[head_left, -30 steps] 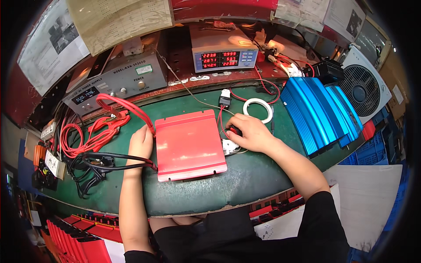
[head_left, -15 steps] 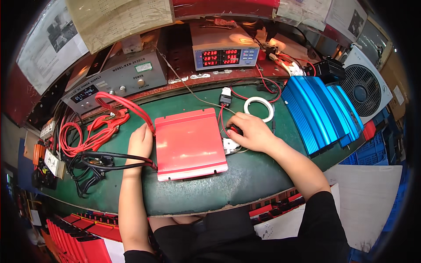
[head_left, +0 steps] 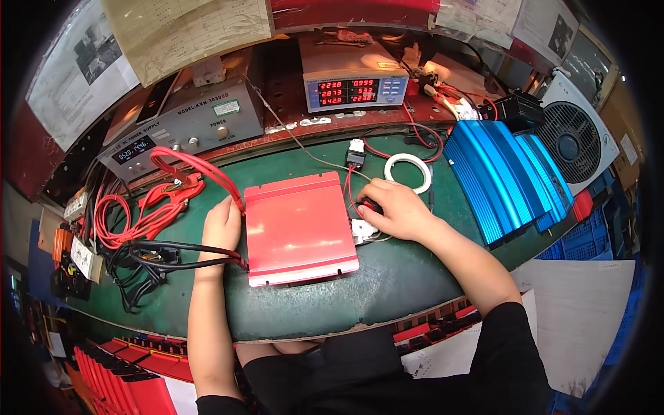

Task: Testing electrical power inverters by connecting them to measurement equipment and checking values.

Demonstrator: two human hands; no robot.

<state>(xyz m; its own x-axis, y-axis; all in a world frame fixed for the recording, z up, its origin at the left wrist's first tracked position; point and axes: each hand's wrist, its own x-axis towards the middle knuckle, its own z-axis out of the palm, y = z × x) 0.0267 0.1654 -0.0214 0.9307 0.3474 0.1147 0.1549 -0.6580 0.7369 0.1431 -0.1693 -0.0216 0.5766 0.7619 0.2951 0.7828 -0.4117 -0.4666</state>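
A red metal box [head_left: 301, 228], which looks like a power inverter, lies flat on the green bench in front of me. Thick red cables [head_left: 200, 164] and black cables [head_left: 187, 252] run to its left end. My left hand [head_left: 223, 221] rests against that end between the cables, its fingertips hidden. At the box's right end, my right hand [head_left: 398, 209] has its fingers closed around a small dark and red part mostly covered by them. A white socket piece [head_left: 362, 230] sits under that hand, and thin red wires lead up to a black switch or plug [head_left: 355, 158].
A grey power supply [head_left: 187, 121] and a meter with red digits [head_left: 356, 90] stand at the back. White tape roll [head_left: 389, 168] lies behind my right hand. Blue finned cases [head_left: 494, 183] and a fan [head_left: 574, 135] occupy the right. Red clamps [head_left: 169, 200] lie left.
Both hands and the red box stay in place. Some digits on the meter and the power supply display differ slightly.
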